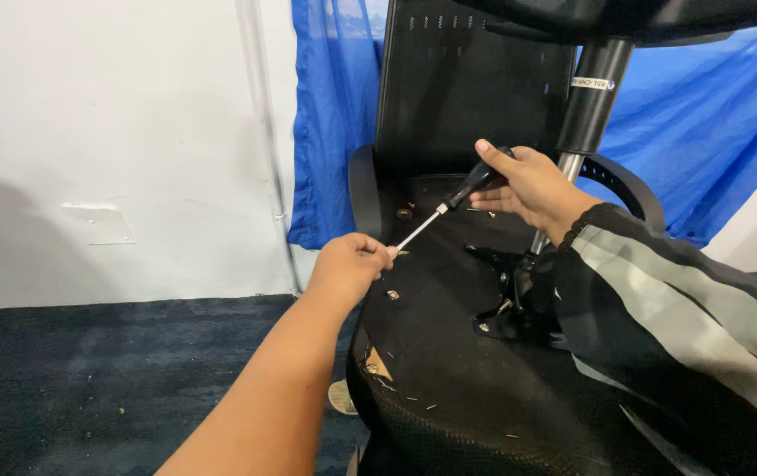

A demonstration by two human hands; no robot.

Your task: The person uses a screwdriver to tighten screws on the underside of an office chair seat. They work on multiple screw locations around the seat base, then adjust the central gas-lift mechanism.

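Overturned black office chair (pixel 449 353) lies with the underside of its seat facing up, mesh backrest standing behind it, chrome and black gas cylinder (pixel 586 115) sticking up at upper right. Right hand (pixel 528 185), sleeve dark with pale grey stripes, has its grip wrapped around the black handle of a screwdriver with a thin silver shaft (pixel 449 204). Shaft slants down and left from the handle. Left hand (pixel 348 264), bare forearm, has its grip pinched together around the shaft tip, right at the seat underside near the left edge. Small brass-coloured screw (pixel 392 294) sits in the seat board just below the left hand; another screw (pixel 405 212) is further up near the backrest. Black metal mounting bracket (pixel 506 300) lies right of centre by the cylinder base. Wood splinters scattered on the board. Blue fabric curtain (pixel 705 123) behind, white wall (pixel 114 132) left, dark blue carpet floor (pixel 88 379) below.
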